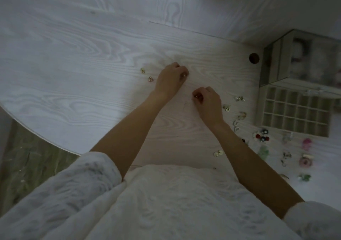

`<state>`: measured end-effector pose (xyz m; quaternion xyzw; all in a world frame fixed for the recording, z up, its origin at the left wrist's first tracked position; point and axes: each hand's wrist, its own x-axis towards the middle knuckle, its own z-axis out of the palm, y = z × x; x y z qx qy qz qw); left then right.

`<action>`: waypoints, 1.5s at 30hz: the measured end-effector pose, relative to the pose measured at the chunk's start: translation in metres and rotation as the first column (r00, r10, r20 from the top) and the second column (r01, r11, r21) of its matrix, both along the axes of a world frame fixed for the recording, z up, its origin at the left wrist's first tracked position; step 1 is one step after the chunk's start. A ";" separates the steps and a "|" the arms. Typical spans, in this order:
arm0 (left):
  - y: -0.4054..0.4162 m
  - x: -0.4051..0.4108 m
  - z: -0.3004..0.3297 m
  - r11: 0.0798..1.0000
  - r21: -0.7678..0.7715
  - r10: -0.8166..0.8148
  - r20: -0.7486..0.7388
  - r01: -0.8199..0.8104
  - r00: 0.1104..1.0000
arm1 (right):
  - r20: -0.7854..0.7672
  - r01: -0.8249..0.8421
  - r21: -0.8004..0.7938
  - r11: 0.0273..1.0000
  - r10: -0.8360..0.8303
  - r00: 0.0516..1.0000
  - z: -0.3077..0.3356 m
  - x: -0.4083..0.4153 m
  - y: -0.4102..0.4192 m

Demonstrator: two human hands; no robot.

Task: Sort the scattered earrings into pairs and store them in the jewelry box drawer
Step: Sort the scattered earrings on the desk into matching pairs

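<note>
My left hand hovers low over the white table, its fingers curled around a small pale earring at the fingertips. My right hand lies nearer to me and pinches a small gold earring. Two small earrings lie just left of my left hand. Several more earrings are scattered to the right of my right hand, among them gold hoops, flower shapes and pink ones. The jewelry box stands at the right, with its gridded drawer pulled out in front.
A round cable hole sits in the table left of the box. The table's curved edge runs at the lower left over a greenish floor. My white fluffy sleeves and robe fill the bottom of the view.
</note>
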<state>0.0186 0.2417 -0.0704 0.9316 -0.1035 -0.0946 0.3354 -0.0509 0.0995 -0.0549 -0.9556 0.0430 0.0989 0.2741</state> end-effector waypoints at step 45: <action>-0.084 -0.118 0.002 0.986 -0.015 -0.165 0.007 0.165 0.986 | -0.012 0.203 -0.204 0.958 -0.210 0.978 0.008 -0.080 -0.083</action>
